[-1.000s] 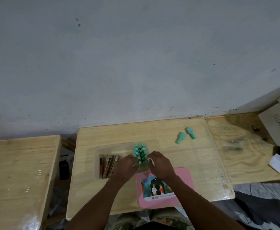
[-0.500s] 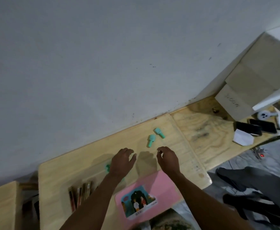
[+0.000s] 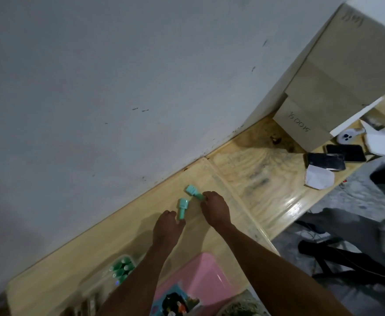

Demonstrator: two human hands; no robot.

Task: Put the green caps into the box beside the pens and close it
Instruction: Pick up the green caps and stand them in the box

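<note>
While green caps fill the box, left hand, right hand pinching loose caps

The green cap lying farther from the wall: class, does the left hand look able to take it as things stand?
Probably yes. The left hand already has its fingertips at the narrow end of that green cap, with nothing lying between them. The right hand is at the other green cap, so it leaves the way free.

table: glossy wood | green caps: smooth plastic | lid: glossy pink plastic
</note>
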